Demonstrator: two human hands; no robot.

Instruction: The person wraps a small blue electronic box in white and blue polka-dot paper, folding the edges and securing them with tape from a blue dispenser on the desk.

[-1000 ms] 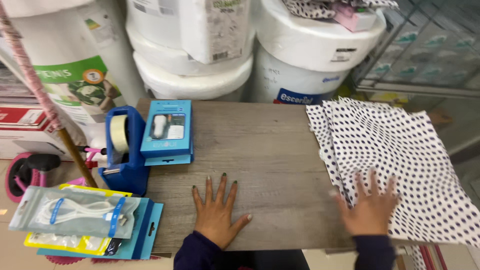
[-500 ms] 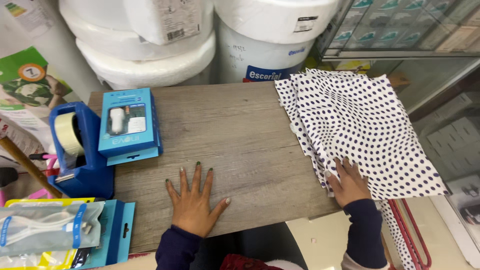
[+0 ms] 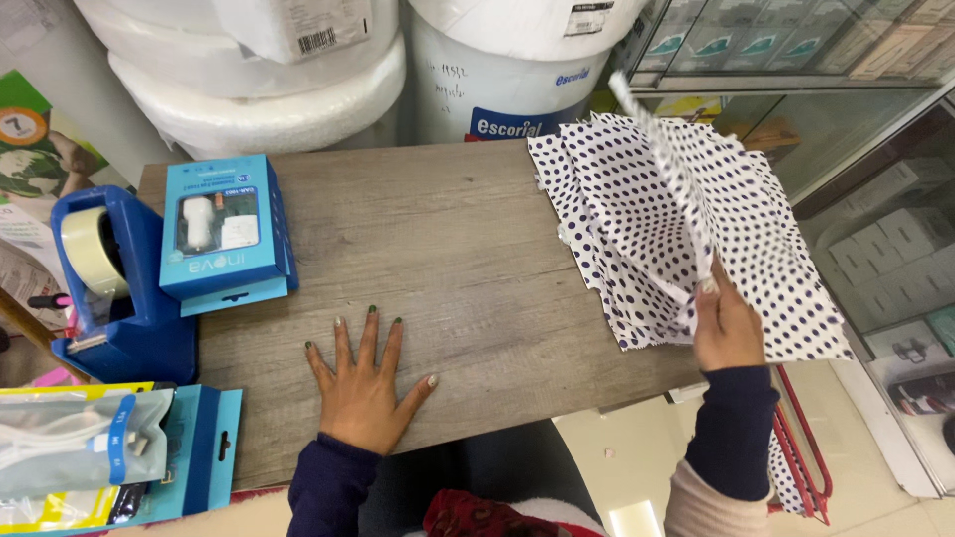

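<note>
A grey wooden counter (image 3: 468, 229) carries a blue tape dispenser (image 3: 114, 298) and blue boxes (image 3: 224, 234) at its left end. The left hand (image 3: 363, 383) lies flat, fingers spread, on bare wood. At the right edge, the right hand (image 3: 724, 328) pinches one polka-dot sheet (image 3: 676, 169), lifted above the stack of dotted sheets (image 3: 637, 249).

Head camera looks steeply down, close over the wooden counter (image 3: 468, 249).

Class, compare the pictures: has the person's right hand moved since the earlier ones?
Yes. The right hand, earlier flat on the stack of polka-dot sheets, has lifted off it and now grips one sheet raised on edge above the wooden table.
</note>
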